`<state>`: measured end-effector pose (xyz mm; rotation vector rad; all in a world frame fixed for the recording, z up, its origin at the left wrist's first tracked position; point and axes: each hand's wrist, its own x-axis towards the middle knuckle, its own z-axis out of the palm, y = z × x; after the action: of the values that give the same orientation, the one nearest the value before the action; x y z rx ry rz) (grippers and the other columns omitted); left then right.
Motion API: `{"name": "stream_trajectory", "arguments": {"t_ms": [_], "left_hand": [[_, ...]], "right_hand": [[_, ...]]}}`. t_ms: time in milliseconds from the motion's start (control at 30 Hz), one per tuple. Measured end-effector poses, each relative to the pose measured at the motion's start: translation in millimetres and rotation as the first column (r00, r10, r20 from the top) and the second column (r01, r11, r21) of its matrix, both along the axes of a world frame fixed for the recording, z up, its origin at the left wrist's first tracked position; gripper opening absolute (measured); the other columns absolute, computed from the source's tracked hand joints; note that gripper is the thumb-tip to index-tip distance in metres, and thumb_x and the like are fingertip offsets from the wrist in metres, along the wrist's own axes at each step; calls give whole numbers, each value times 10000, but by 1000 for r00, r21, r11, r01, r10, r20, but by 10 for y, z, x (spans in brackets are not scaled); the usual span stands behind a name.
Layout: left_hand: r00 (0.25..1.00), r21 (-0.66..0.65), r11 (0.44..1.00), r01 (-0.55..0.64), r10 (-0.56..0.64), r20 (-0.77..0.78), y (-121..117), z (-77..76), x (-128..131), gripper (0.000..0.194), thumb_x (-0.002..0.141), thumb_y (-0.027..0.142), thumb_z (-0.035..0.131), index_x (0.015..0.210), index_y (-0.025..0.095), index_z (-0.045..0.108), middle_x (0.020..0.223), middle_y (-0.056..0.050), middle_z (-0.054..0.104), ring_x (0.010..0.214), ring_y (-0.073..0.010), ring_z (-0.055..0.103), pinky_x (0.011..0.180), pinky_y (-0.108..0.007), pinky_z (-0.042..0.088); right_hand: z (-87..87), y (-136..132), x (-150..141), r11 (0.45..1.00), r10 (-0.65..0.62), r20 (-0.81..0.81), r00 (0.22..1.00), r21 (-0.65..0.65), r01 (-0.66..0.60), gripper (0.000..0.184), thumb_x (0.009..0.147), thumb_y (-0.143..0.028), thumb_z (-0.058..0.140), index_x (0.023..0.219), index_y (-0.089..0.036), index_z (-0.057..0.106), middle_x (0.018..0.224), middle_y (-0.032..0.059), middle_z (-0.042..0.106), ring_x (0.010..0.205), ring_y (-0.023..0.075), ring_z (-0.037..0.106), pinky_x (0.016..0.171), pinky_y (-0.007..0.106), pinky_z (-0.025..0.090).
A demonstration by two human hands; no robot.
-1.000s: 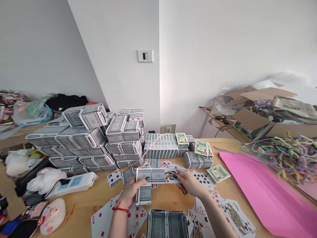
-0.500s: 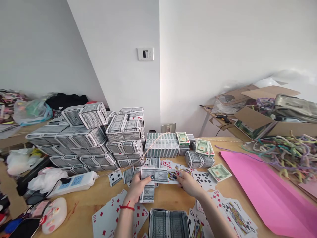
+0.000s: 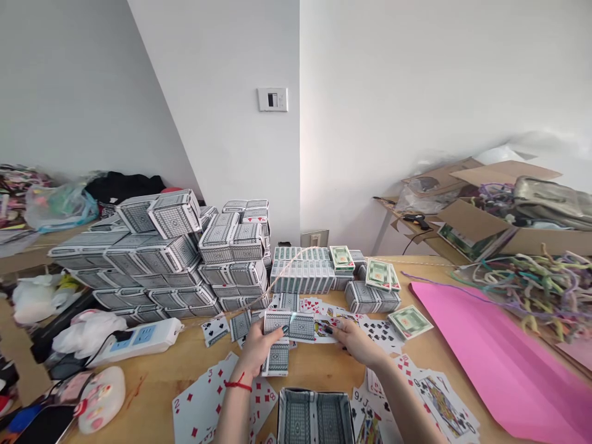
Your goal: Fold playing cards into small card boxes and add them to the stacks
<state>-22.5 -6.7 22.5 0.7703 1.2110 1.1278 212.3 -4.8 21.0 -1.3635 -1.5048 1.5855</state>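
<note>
My left hand [image 3: 259, 346], a red string on its wrist, grips a piece made of joined playing cards [image 3: 301, 327], thumb on top. The patterned backs run to the right, and one more card section [image 3: 276, 357] hangs below the thumb. At the right end, my right hand [image 3: 359, 343] has its fingers closed on a face card [image 3: 322, 328]. Whether that card is joined to the piece I cannot tell. Nearest me, below both hands, stands an open box folded from cards [image 3: 315, 414].
Stacked card-built blocks [image 3: 152, 253] rise at the left back. Green card packs [image 3: 411, 322] lie to the right, beside a pink sheet [image 3: 481, 345]. Loose cards [image 3: 197, 401] spread on both sides. A power strip [image 3: 139, 342] and yarn strands [image 3: 536, 290] flank the work.
The joined cards tilt slightly, their right part a little lower at the seam. Both hands stay almost in place with the same hold.
</note>
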Motion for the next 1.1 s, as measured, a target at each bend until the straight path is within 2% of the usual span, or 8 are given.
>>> {"name": "stream_trajectory", "arguments": {"t_ms": [167, 267, 433, 600, 733, 800, 967, 1100], "left_hand": [[999, 9, 998, 54, -54, 3, 6, -77, -1, 307, 568, 161, 724, 869, 141, 667, 754, -75, 708, 751, -246, 661, 604, -277, 509], [995, 50, 996, 78, -75, -62, 4, -107, 6, 265, 604, 202, 706, 860, 145, 666, 794, -78, 706, 761, -234, 655, 625, -278, 505], [989, 97, 992, 84, -71, -131, -7, -71, 48, 236, 599, 211, 702, 823, 139, 675, 797, -76, 707, 787, -235, 645, 669, -282, 496], [984, 89, 992, 89, -74, -162, -21, -35, 103, 252, 586, 234, 700, 825, 156, 675, 861, -75, 706, 826, -253, 637, 687, -303, 491], [969, 91, 992, 92, -69, -236, -19, -54, 104, 268, 615, 267, 671, 860, 159, 659, 943, -71, 693, 908, -253, 616, 770, -313, 470], [963, 97, 989, 113, -85, -256, -13, -74, 102, 268, 631, 272, 655, 873, 155, 653, 968, -73, 687, 916, -253, 614, 786, -323, 465], [970, 72, 989, 128, -110, -216, -10, -107, 108, 270, 644, 268, 648, 889, 156, 638, 968, -73, 685, 860, -240, 635, 730, -313, 492], [982, 27, 991, 132, -127, -140, -28, -49, 137, 268, 636, 271, 660, 872, 151, 622, 885, -70, 697, 755, -229, 654, 639, -312, 521]], "right_hand": [[5, -9, 25, 1000, -5, -16, 1000, -19, 5, 355, 719, -507, 515, 617, -207, 356, 480, -77, 335, 418, 64, 276, 395, 185, 209], [-23, -6, 9, 1000, -9, -14, 1000, -10, 8, 327, 732, -473, 510, 620, -206, 360, 483, -77, 334, 415, 62, 260, 394, 187, 202], [-88, 8, -31, 999, 5, 38, 999, 32, -7, 302, 764, -440, 471, 609, -206, 360, 473, -80, 317, 405, 65, 243, 399, 196, 213], [-95, -25, -124, 999, 0, 87, 996, 52, -4, 297, 776, -450, 460, 639, -205, 364, 513, -70, 350, 453, 79, 333, 441, 197, 284], [-55, -59, -212, 998, -53, 33, 998, 31, 52, 303, 806, -501, 384, 708, -214, 365, 532, -74, 339, 436, 80, 332, 426, 199, 296], [-41, -63, -239, 997, -60, 28, 998, 60, 58, 299, 814, -510, 368, 748, -219, 378, 523, -75, 349, 423, 83, 332, 419, 200, 295], [-92, -47, -282, 977, -78, 119, 990, 205, 52, 288, 792, -474, 442, 693, -209, 387, 494, -60, 422, 411, 85, 350, 398, 202, 276], [-185, -29, -304, 983, -78, 96, 992, 176, 61, 335, 783, -475, 453, 610, -209, 346, 444, -67, 375, 382, 73, 299, 364, 196, 232]]}}
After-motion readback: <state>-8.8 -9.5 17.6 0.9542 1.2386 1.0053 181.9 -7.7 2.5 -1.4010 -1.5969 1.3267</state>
